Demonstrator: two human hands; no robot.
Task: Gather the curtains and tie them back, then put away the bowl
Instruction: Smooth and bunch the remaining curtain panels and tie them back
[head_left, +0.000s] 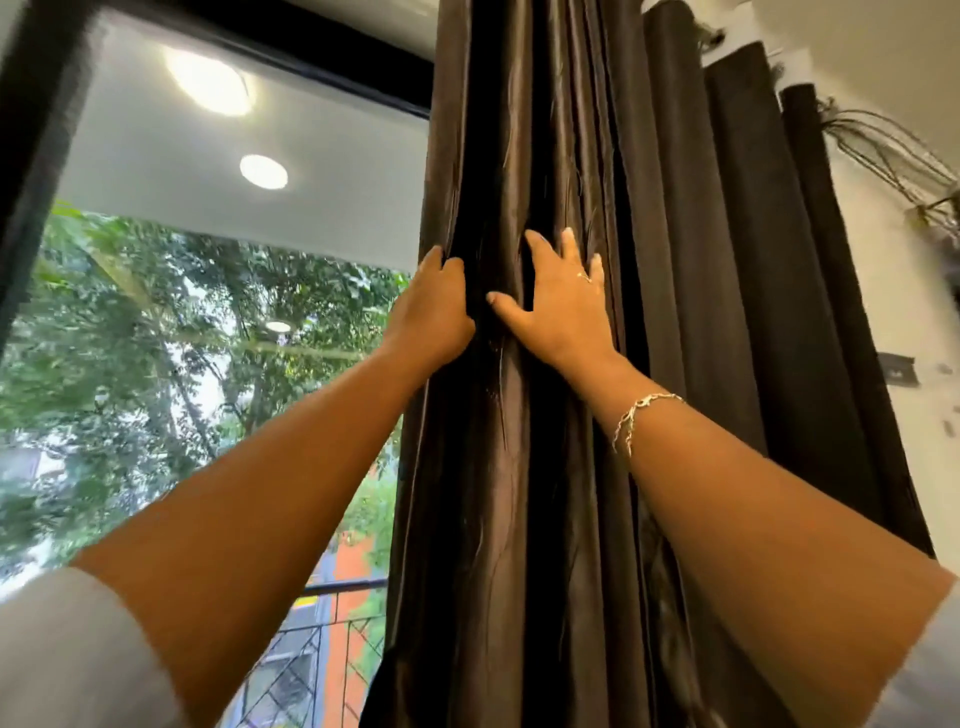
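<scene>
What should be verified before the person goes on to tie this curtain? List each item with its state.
1. Left hand grips the window-side edge of the curtain: ok.
2. Right hand presses flat on the folds, fingers spread: ok.
3. Front folds bunched clear of the window: ok.
4. Back pleats drawn into the bunch: not ok, they hang apart to the right.
5. Tie-back within reach: cannot tell, none in view.
6. Bowl located: cannot tell, not in view.
</scene>
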